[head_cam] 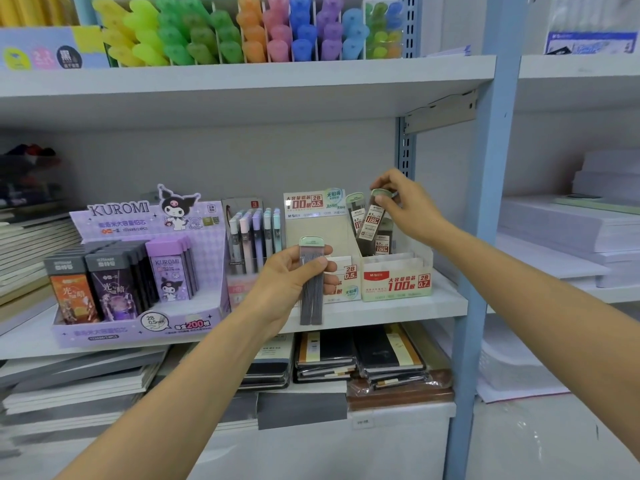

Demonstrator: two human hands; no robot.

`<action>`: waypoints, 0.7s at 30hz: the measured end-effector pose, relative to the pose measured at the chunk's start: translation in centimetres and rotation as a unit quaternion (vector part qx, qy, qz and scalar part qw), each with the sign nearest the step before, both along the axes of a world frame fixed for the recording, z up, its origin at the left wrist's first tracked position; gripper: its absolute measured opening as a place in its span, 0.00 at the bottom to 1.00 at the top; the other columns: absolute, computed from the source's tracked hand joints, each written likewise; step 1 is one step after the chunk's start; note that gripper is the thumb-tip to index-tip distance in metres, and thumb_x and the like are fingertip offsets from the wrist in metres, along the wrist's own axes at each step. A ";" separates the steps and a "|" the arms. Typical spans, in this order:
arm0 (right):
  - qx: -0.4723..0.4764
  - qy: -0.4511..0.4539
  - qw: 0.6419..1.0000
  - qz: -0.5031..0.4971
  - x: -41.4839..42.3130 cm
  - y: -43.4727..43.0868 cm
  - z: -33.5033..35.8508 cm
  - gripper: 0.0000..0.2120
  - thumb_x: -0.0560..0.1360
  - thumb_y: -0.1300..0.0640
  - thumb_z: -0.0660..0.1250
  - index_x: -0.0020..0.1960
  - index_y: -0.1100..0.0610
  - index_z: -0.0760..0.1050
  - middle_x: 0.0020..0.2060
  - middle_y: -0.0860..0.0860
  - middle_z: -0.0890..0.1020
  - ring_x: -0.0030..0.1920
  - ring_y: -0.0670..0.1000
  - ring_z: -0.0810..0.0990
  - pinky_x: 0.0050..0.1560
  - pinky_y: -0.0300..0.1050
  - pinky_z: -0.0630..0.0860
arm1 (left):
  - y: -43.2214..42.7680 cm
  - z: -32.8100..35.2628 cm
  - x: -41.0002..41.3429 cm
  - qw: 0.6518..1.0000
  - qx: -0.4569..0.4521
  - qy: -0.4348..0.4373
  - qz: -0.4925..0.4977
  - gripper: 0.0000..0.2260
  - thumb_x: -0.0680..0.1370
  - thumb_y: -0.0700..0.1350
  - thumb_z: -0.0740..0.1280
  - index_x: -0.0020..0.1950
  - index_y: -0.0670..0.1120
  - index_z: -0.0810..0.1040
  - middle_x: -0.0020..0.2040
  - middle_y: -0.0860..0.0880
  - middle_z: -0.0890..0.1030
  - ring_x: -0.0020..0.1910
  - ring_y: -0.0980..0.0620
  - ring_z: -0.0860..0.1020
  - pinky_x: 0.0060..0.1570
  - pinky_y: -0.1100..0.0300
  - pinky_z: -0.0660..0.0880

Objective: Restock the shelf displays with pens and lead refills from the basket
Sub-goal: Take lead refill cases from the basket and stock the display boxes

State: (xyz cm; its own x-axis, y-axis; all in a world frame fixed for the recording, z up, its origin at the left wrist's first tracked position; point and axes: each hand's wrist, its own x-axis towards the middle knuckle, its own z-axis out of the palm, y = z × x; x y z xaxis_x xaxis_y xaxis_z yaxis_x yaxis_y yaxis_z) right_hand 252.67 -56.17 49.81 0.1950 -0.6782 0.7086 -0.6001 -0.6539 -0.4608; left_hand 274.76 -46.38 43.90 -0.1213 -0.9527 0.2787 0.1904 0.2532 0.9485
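Refill (pixel 374 216) pinched in my right hand (pixel 410 206) may topple those in the box (pixel 396 284); left hand (pixel 285 284) grips spare refills (pixel 311 296).

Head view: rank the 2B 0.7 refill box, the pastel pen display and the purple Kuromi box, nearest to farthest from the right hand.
1. 2B 0.7 refill box, directly below the right hand.
2. Pastel pen display, farther to the left.
3. Purple Kuromi box, at the far left.
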 end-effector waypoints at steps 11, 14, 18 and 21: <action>-0.036 0.121 0.992 -0.012 0.2 -0.8 -2.0 0.12 0.76 0.59 0.67 0.60 0.52 0.76 0.61 0.45 0.74 0.54 0.45 0.76 0.61 0.42 0.74 | -0.2 -0.2 0.0 1.000 0.002 0.006 -0.005 0.08 0.78 0.35 0.65 0.55 0.41 0.79 0.39 0.46 0.84 0.37 0.51 0.83 0.39 0.61 0.81; -0.088 0.125 0.988 -0.034 0.7 -1.3 -1.4 0.23 0.79 0.59 0.64 0.73 0.50 0.67 0.72 0.47 0.68 0.71 0.49 0.66 0.68 0.47 0.65 | -0.2 -0.2 0.0 1.000 0.000 0.003 -0.004 0.08 0.78 0.35 0.65 0.55 0.42 0.79 0.39 0.46 0.85 0.37 0.51 0.83 0.39 0.61 0.81; -0.063 0.138 0.987 -0.054 1.8 -1.6 -0.5 0.17 0.80 0.57 0.64 0.68 0.53 0.73 0.59 0.51 0.80 0.56 0.47 0.74 0.61 0.47 0.73 | -0.2 -0.2 0.1 1.000 0.005 0.006 -0.002 0.08 0.78 0.35 0.65 0.55 0.41 0.79 0.40 0.45 0.84 0.38 0.50 0.83 0.40 0.60 0.81; -0.031 0.055 0.998 -0.031 1.6 -1.4 -0.2 0.12 0.79 0.59 0.65 0.62 0.55 0.77 0.51 0.50 0.82 0.48 0.46 0.78 0.53 0.43 0.77 | -0.2 -0.3 0.3 1.000 0.007 0.008 -0.004 0.08 0.79 0.35 0.65 0.55 0.41 0.79 0.40 0.44 0.84 0.39 0.49 0.83 0.40 0.60 0.81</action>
